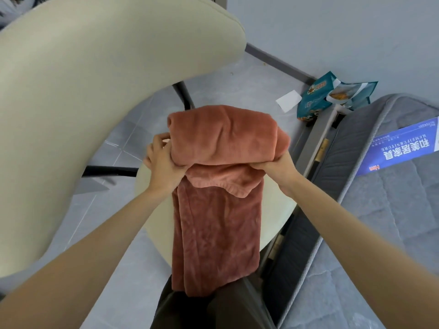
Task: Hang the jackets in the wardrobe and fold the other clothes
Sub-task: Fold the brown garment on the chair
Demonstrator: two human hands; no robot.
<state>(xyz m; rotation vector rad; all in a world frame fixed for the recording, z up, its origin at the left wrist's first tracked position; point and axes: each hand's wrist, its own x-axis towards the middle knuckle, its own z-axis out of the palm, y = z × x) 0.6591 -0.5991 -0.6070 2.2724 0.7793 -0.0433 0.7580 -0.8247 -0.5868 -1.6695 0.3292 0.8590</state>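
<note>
Rust-pink plush fleece garment, held up in the air between the two hands. Its top part is doubled over into a thick fold beyond the fingertips, and a long panel hangs from below the fingers towards the person's lap. A hemmed edge shows just under the fold. Kind of garment: cannot tell, too bunched.

Left hand grips the left end of the fold. Its fingers curl round the edge and their tips go behind the cloth, hidden. Right hand clamps the right end with the thumb lying across the front. Its other fingers are tucked under the fold and out of sight. Both forearms are bare.

Directly below the fingers, behind the hanging panel, is a cream round padded seat, mostly covered by the cloth; whether cloth and seat touch I cannot tell. Left of the left fingers is a big cream curved chair back, cut off by the frame edge, with black metal legs partly hidden behind it.

Right of the right fingers is a grey quilted mattress, cropped, with a blue printed label on it, text upside down. Beyond the right fingertips, on the grey tiled floor near the wall, lie teal snack bags, print unreadable, and a white paper slip just beside them. The garment's bottom end overlaps dark trousers, cut off at the bottom edge.
</note>
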